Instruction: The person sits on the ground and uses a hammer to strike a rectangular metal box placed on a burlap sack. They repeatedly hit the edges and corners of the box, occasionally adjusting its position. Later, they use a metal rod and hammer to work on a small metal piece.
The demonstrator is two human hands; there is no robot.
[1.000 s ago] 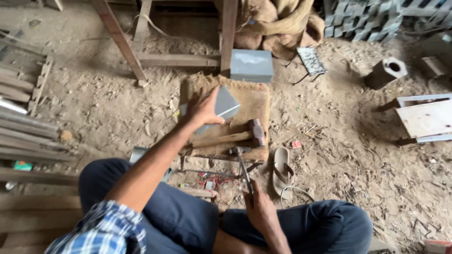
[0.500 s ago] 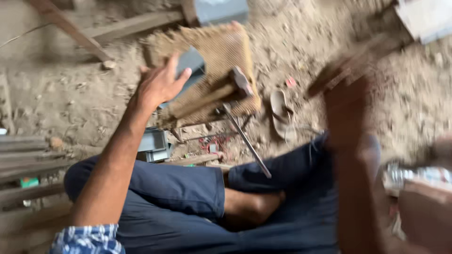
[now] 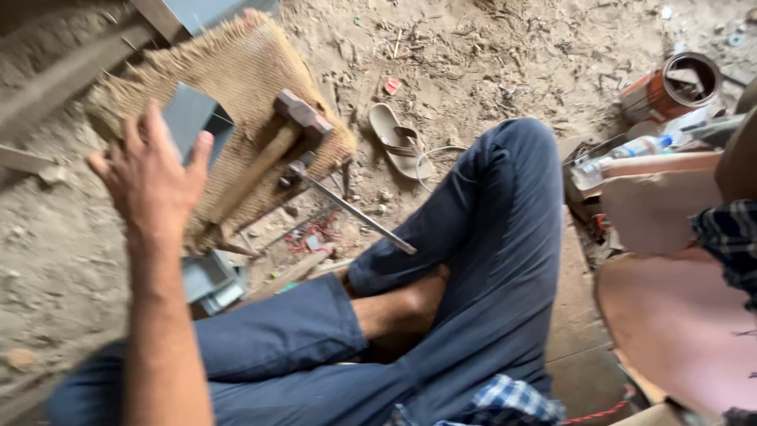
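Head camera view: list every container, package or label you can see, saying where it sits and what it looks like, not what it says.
Tin can: top right on the dirt floor, round, open, orange and rusty.
Plastic bottle: right side, below the tin can, lying down, clear with a pale label.
No signs or screens in view.

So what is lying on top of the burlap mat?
On the burlap mat lie a wooden-handled hammer and a grey metal sheet. The left hand covers part of the sheet, so whether it grips the sheet cannot be told. A thin metal rod starts at the mat's edge.
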